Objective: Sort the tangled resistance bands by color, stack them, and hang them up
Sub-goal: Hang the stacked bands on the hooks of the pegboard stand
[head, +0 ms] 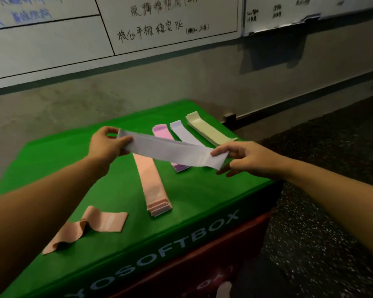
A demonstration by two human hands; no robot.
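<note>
Lilac band held flat in the air above green box, stretched btwn both hands, probably to smooth it before stacking. Long axis runs left-right, right end nearer and lower. Left hand pinches far-left end, thumb on top; right hand pinches right end, fingers curled under. Below on box top: lilac stack, pink stack, peach stack, cream stack, laid roughly parallel by colour. Loose peach band lies rumpled nr front, unsorted.
</note>
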